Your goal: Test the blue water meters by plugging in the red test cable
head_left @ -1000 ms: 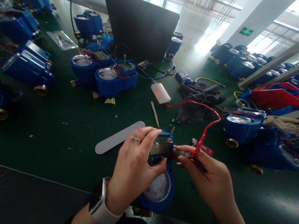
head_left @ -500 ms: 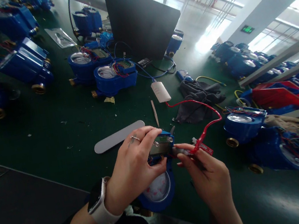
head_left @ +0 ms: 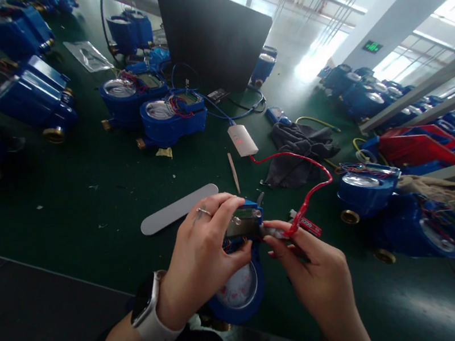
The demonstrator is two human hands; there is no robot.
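A blue water meter point(head_left: 241, 289) with a round white dial rests at the near edge of the green table. My left hand point(head_left: 201, 255), with a ring and a white-strapped watch, is closed around the meter's upper display module point(head_left: 244, 221). My right hand point(head_left: 314, 269) pinches a small connector point(head_left: 278, 233) at the end of a red cable point(head_left: 308, 175), held against the right side of that module. The red cable loops up and back to a small white device point(head_left: 242, 140) lying further out on the table.
Several blue meters stand to the left, the centre back point(head_left: 171, 116) and the right point(head_left: 364, 192). A black panel point(head_left: 209, 32) stands upright at the back. A grey flat strip point(head_left: 178, 209), a thin stick point(head_left: 233, 172) and a dark cloth point(head_left: 297, 150) lie ahead. Red bins point(head_left: 418, 149) sit right.
Both hands keep the same grip on the meter and the connector. The view has shifted slightly; the white device's red light reads differently between frames.
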